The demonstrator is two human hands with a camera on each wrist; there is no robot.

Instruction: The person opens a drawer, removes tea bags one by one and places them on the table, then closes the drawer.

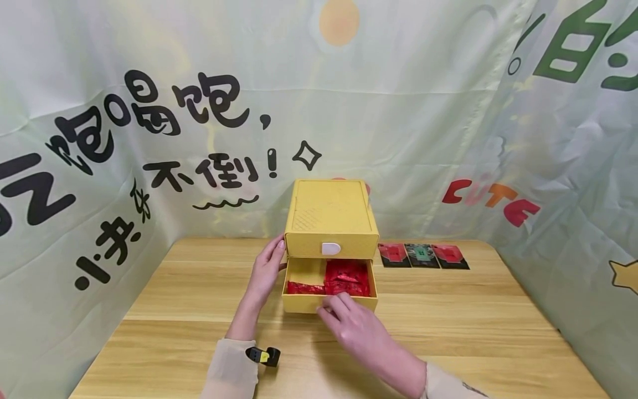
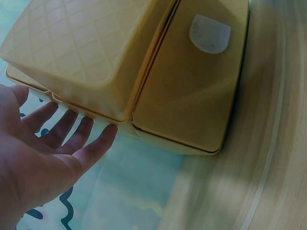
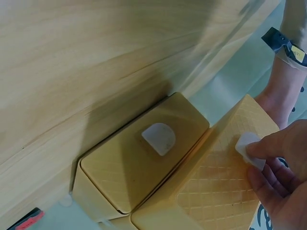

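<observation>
A yellow two-drawer box [image 1: 333,213] stands at the back middle of the table. Its lower drawer [image 1: 304,305] is pulled out, with red foil packets [image 1: 347,277] inside. In the head view my right hand [image 1: 356,330] is at the drawer's front; the right wrist view shows its thumb and fingers pinching the white tab [image 3: 245,143] there. My left hand [image 1: 265,271] is against the box's left side; in the left wrist view its fingers [image 2: 98,143] are spread and gently bent, tips at the edge. A second white tab [image 1: 331,248] marks the closed upper drawer.
Three flat packets, two red and black [image 1: 395,255] and one green and black [image 1: 422,255], lie in a row right of the box. Printed cloth [image 1: 399,122] hangs behind and beside the wooden table [image 1: 448,321]. A black band [image 1: 263,356] is on the left wrist.
</observation>
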